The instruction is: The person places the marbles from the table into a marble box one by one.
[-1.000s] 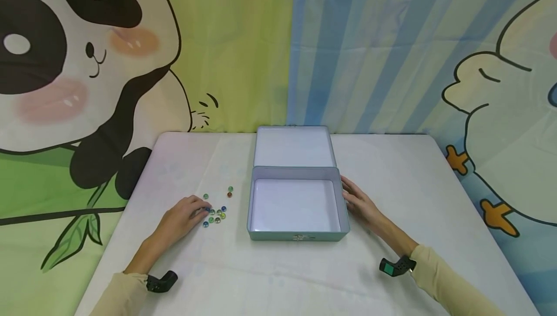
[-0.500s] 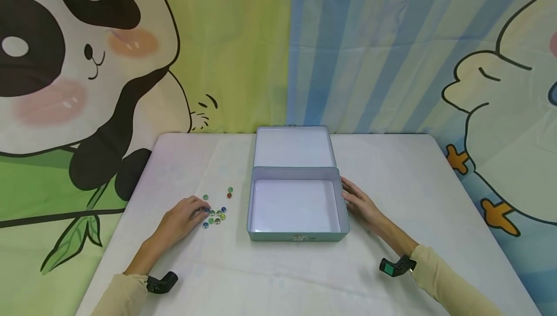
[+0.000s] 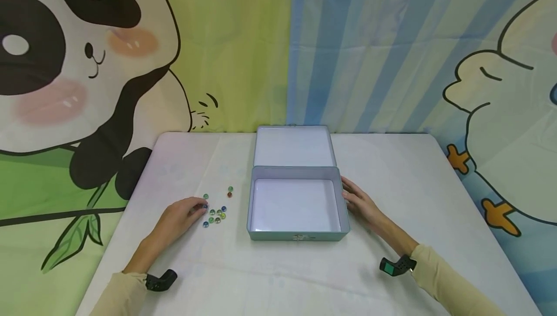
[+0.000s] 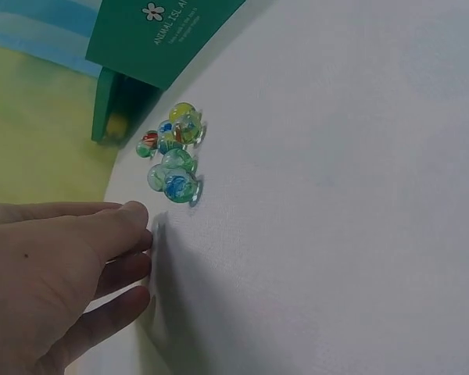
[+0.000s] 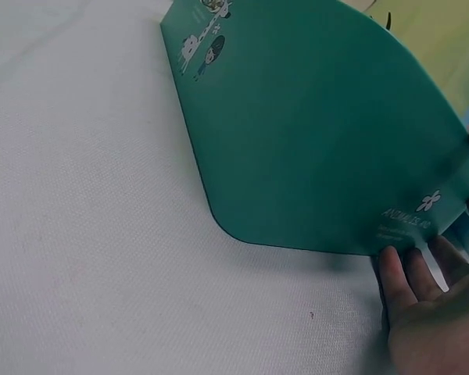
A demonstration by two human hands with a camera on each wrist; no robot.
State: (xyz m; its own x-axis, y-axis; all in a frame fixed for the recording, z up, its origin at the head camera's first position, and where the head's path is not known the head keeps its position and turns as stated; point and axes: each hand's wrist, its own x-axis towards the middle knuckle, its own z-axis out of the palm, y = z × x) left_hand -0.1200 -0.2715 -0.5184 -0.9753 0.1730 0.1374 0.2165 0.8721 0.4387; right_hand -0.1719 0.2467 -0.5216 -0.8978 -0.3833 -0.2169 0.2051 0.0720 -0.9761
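My left hand is left of a loose group of glass marbles on the white table. Thumb and fingertips pinch a blue marble, which the fingers hide in the left wrist view. Beside it lie several green, blue and yellowish marbles, with a red one and a green one farther back. A green tin box stands with its lid swung back and nothing inside. On the box's right side rest the fingers of my right hand, fairly straight.
The white cloth-covered table runs back to a printed curtain with cartoon animals. A black wrist camera sits on the left sleeve, another wrist camera on the right.
My left hand has shifted slightly left, and the blue marble at its fingertips has come with it, away from the group. The right hand and the box have stayed put.
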